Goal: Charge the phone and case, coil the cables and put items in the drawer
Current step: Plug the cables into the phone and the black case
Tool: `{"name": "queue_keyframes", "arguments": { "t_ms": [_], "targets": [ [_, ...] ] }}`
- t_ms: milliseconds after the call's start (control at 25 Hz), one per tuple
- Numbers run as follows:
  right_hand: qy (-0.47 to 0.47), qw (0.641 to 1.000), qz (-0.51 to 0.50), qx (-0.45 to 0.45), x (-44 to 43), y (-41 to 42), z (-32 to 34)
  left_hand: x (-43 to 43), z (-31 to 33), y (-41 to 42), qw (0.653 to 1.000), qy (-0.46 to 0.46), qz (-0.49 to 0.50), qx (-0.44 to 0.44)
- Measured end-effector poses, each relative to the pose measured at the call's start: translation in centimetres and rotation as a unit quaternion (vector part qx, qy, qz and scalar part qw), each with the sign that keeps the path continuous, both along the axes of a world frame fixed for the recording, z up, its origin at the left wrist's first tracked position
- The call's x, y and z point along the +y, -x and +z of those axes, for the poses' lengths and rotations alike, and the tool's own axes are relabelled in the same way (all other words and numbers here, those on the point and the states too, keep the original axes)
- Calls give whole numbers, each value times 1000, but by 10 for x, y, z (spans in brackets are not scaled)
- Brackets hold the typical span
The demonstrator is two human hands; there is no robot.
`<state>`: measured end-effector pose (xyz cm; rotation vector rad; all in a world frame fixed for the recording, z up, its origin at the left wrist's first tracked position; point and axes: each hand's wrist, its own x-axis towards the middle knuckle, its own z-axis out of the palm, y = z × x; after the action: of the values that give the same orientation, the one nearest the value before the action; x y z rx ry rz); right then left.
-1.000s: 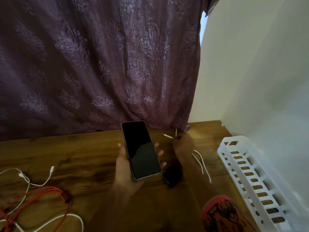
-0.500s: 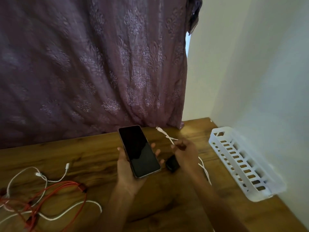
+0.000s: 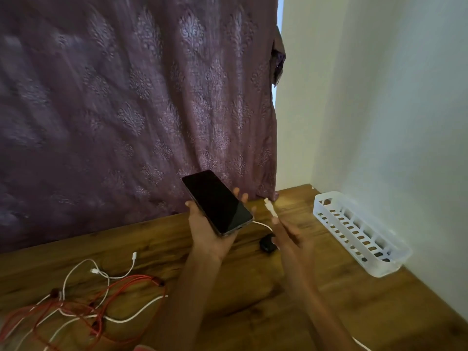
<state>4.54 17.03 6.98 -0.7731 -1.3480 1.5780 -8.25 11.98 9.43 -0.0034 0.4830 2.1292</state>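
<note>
My left hand holds a dark phone above the wooden table, screen up and tilted. My right hand pinches the plug end of a white cable just right of the phone; the cable runs back under the phone's lower edge. A small black case lies on the table between my hands. A tangle of red cable and white cables lies at the left.
A white slotted plastic basket lies along the right wall. A purple patterned curtain hangs behind the table. The table's back right corner meets the white wall.
My right hand lifted the white cable's plug off the table and raised it beside the phone. The phone tilted more to the left. The view shifted right and up.
</note>
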Motion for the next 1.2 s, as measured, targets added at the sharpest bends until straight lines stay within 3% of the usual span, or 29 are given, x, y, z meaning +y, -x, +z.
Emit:
{"name": "queue_keyframes", "arguments": {
  "t_ms": [160,560,1200],
  "targets": [
    [-25,999,12,25,-16,-5,11,5,23,0,999,-39,12,-14],
    [-167,981,-96,21,-12,-2,35,28,55,-9,996,-92,11,-12],
    [-252,959,-126,10,20,7,42,53,64,-17,997,-78,9,4]
  ]
}}
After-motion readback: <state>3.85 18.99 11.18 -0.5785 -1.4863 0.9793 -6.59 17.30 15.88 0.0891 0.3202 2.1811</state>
